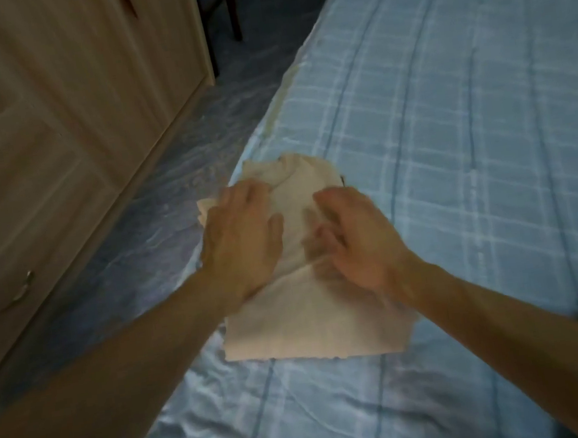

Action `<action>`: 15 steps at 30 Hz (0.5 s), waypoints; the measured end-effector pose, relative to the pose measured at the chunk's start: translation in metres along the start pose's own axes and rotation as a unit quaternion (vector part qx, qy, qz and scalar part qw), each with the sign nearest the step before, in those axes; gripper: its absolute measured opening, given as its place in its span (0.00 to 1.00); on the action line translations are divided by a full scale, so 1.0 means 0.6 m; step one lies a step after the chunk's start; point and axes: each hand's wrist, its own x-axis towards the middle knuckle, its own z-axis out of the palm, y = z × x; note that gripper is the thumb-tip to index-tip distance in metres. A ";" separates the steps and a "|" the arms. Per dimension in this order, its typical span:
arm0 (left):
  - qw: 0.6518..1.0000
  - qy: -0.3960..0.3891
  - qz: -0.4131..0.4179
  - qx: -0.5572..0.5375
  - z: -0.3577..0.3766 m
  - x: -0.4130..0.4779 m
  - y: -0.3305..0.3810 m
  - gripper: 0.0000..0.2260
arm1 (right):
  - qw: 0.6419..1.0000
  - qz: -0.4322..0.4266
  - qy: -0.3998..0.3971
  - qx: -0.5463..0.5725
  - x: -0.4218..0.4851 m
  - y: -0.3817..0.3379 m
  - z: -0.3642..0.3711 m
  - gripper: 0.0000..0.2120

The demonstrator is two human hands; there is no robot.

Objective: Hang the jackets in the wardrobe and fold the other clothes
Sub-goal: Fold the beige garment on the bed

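A beige cloth (pixel 307 312) lies on the bed (pixel 451 124), close to the bed's left edge & nearer the near end than the far end. It looks folded, w/ a flat part toward the near end and a bumpy, bunched part toward the far end. A bit of it pokes out past the bed's left edge.

Both hands are on the cloth, side by side w/ a small gap between them. The L hand (pixel 242 236) lies flat on the bunched part by the left edge, fingers straight & spread a little, palm down. The R hand (pixel 360 242) sits on the middle of the cloth, on the side away from the left edge. Its fingers are bent down onto the cloth, but the pic is blurry, so can't tell if it pinches the cloth or just rests there.

The bed cover is light blue w/ pale & dark lines in squares.

Past the bed's left edge is a blue-grey floor (pixel 169 161). Beyond that stands a pale wood wardrobe (pixel 62 101) w/ a metal drawer handle (pixel 22 287) low down. A dark chair leg (pixel 233 9) shows near the bed's far left corner.
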 end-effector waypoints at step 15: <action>0.981 -0.153 0.115 0.024 0.016 -0.106 -0.023 0.36 | 0.978 -0.079 -0.134 -0.136 -0.070 0.035 0.046 0.41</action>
